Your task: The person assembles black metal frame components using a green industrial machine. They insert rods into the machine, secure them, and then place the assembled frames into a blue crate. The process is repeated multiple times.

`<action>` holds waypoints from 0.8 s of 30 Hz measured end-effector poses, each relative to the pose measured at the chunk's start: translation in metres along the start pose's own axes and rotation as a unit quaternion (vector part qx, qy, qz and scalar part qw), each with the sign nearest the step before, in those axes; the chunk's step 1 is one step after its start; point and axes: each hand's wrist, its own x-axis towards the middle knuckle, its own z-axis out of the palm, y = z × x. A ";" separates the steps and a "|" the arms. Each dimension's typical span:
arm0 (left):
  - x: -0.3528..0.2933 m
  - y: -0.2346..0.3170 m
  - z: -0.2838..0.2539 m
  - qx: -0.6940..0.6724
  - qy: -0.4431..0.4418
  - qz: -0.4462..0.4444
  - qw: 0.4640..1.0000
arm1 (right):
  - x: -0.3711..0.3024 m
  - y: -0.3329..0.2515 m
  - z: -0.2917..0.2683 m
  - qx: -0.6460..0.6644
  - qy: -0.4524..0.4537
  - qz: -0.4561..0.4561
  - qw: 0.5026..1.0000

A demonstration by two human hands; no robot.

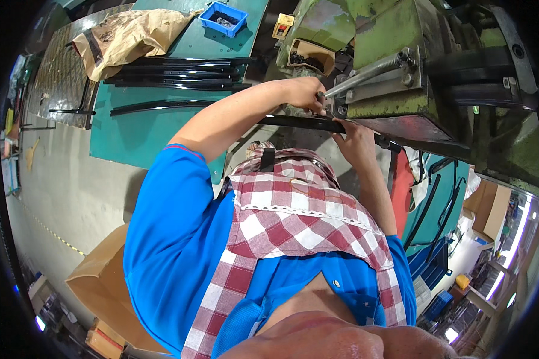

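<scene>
A long black tube (299, 122) runs crosswise in front of me, just below the front of a worn green machine (395, 107). My right hand (358, 142) is closed round the tube, thumb on its near side, close to its right end. Higher up and to the left, my left hand (307, 94) has its fingers curled together at the machine's front, beside a metal rod with a coil spring (368, 73). A small dark piece shows at those fingertips, too small to name. The machine's body hides where the tube passes close under it.
Several black tubes (173, 78) lie on a green table (123, 134) at the left, next to crumpled brown paper (144, 36) and a blue bin (223, 19) of small parts. A cardboard box (311, 57) stands beyond my left hand. More tubes rest on a right-hand table (422, 194).
</scene>
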 end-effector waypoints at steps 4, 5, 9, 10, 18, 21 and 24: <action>-0.024 0.001 0.001 0.093 0.047 -0.032 0.994 | 0.012 -0.005 0.007 0.033 0.040 -0.036 0.998; -0.032 0.000 0.001 0.073 0.036 -0.049 0.995 | 0.017 -0.007 0.008 0.051 0.060 -0.056 0.995; -0.043 0.022 -0.014 0.050 0.002 -0.092 0.994 | 0.036 -0.010 0.025 0.128 0.100 -0.122 0.979; -0.040 0.023 -0.015 0.057 -0.005 -0.117 0.991 | 0.042 -0.014 0.024 0.108 0.112 -0.125 0.980; -0.027 -0.022 0.007 0.140 0.010 0.018 0.990 | 0.044 -0.012 0.041 0.077 0.054 -0.071 0.993; -0.025 -0.021 0.009 0.150 -0.001 0.028 0.988 | 0.042 -0.013 0.035 0.049 0.077 -0.089 0.992; -0.033 0.005 -0.003 0.148 0.004 0.003 0.989 | 0.041 -0.018 0.030 0.035 0.076 -0.078 0.993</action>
